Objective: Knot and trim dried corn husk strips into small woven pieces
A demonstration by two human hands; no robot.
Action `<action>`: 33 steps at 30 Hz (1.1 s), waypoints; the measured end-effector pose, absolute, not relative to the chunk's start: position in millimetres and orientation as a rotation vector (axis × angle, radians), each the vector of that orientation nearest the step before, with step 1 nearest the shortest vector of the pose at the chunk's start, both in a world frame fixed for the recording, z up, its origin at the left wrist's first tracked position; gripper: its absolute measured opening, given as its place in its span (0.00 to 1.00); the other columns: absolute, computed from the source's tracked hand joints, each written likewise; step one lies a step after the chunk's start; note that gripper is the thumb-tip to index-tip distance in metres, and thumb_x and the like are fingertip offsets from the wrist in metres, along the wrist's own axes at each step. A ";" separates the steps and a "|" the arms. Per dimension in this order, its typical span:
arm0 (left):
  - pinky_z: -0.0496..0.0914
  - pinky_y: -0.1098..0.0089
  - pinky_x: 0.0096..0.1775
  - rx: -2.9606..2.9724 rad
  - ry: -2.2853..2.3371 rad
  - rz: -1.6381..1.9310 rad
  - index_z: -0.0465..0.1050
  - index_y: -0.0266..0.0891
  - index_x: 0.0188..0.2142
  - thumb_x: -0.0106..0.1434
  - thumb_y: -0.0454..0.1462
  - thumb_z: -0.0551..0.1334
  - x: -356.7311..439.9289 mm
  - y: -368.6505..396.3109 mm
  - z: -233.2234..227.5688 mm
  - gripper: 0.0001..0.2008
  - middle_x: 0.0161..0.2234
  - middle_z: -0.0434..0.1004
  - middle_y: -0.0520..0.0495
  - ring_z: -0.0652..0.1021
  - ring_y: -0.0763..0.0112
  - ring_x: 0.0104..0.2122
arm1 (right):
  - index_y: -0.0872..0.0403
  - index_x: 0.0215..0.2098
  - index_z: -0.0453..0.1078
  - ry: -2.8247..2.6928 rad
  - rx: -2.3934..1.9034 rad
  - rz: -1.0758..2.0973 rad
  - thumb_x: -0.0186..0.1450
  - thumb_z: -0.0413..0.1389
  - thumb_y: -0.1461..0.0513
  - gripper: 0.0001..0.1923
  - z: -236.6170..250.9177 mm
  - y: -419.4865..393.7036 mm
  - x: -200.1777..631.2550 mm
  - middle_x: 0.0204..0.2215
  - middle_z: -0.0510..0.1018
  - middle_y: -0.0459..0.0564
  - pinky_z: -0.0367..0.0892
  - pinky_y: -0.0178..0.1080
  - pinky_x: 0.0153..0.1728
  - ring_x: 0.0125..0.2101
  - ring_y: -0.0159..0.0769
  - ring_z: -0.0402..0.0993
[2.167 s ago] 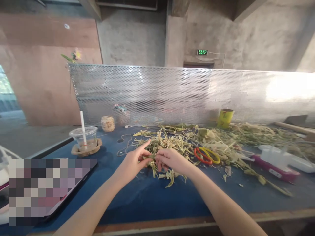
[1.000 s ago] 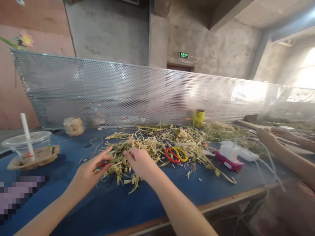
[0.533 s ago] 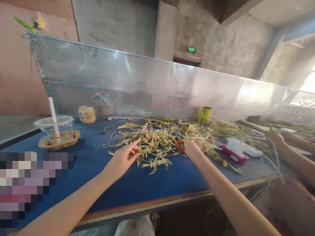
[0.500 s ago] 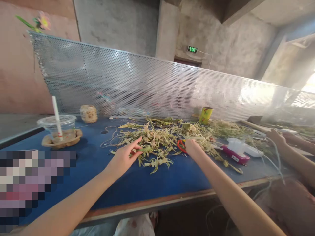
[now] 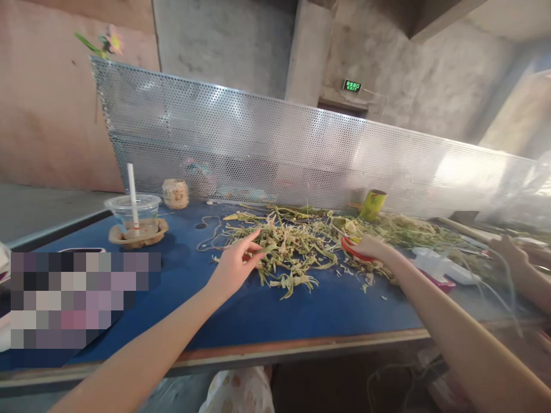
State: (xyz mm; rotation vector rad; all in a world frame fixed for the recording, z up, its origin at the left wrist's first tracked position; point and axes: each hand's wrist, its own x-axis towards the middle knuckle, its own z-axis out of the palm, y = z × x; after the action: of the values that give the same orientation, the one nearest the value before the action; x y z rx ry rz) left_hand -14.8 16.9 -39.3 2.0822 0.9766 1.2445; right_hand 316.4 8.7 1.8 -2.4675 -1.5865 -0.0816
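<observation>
"Fingers of the left hand [image 5: 239,261] are pinching a green stalk [image 5: 270,249], while the right hand's [image 5: 374,246] fingers are gripping the scissors [image 5: 358,253] around their handles. What is worrying you?"

"Largest first. The blue table [image 5: 258,315] is carrying a loose heap of plant trimmings [image 5: 293,235], spreading between both hands. A sideways sweep of the scissors could be dragging stems along, because nothing is holding them together."

"And the other person's hand [image 5: 510,249], on the right?"

"It is working well apart, so a clash is looking unlikely unless somebody is reaching across."

"The scissors themselves?"

"They are lying at the heap's right edge, blades pointing into it. I cannot tell whether the blades are standing apart; they are blurring into the stems. Snagging could be following from that tangle."

"Then the stalk?"

"It is sticking out past the left fingertips, at the heap's near left side. Since so little is showing, a careless cut could be nicking skin."

"Smallest?"

"Scraps [image 5: 369,279] are littering the table below the scissors; a brushing wrist could be scattering them."
</observation>
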 end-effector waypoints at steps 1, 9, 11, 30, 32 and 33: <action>0.72 0.67 0.33 2.015 0.956 1.236 0.58 0.40 0.54 0.56 0.40 0.57 -13.0 16.3 -37.6 0.26 0.35 0.75 0.48 0.75 0.73 0.25 | 0.60 0.28 0.68 -1.530 -2.462 -0.076 0.56 0.53 0.51 0.18 1.8 -0.6 317.7 0.19 0.72 0.54 0.63 0.38 0.21 0.23 0.42 0.71; 0.72 0.66 0.34 1.798 0.722 1.212 0.51 0.35 0.57 0.55 0.39 0.60 45.5 12.4 -9.3 0.32 0.33 0.75 0.46 0.75 0.72 0.26 | 0.54 0.38 0.61 -1.496 -1.731 0.491 0.54 0.49 0.44 0.24 6.2 -97.6 291.5 0.32 0.70 0.50 0.63 0.34 0.29 0.31 0.35 0.67; 0.71 0.69 0.30 1.779 0.720 1.227 0.51 0.33 0.57 0.54 0.36 0.60 68.3 12.6 -1.6 0.32 0.33 0.75 0.45 0.74 0.74 0.24 | 0.53 0.36 0.62 -1.470 -1.615 0.743 0.52 0.51 0.43 0.25 6.0 -115.5 285.1 0.29 0.68 0.47 0.62 0.33 0.26 0.28 0.32 0.65; 0.71 0.69 0.31 2.043 0.599 1.146 0.50 0.35 0.58 0.55 0.34 0.60 164.7 2.9 7.5 0.32 0.35 0.77 0.44 0.76 0.70 0.30 | 0.55 0.39 0.64 -1.330 -1.663 0.935 0.55 0.48 0.42 0.27 -7.4 -150.0 316.2 0.27 0.64 0.46 0.60 0.32 0.25 0.25 0.29 0.59; 0.71 0.69 0.32 2.061 0.573 1.130 0.50 0.35 0.58 0.55 0.34 0.60 167.8 4.4 4.9 0.32 0.35 0.77 0.44 0.76 0.70 0.31 | 0.55 0.39 0.64 -1.287 -1.649 0.976 0.54 0.48 0.41 0.28 -9.6 -149.0 319.9 0.25 0.63 0.45 0.58 0.31 0.22 0.23 0.27 0.58; 0.71 0.69 0.32 2.065 0.564 1.121 0.50 0.35 0.58 0.55 0.33 0.60 169.3 5.3 3.6 0.32 0.35 0.77 0.44 0.76 0.70 0.31 | 0.54 0.40 0.63 -1.272 -1.643 0.996 0.54 0.49 0.41 0.28 -10.9 -148.5 321.7 0.24 0.62 0.44 0.57 0.30 0.20 0.22 0.27 0.57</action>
State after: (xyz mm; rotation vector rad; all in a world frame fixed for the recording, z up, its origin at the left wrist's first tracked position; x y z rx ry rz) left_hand 169.3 5.3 3.6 2.0651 0.5636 1.1211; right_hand 321.7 -148.5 -10.9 -1.6428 -1.2725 0.9957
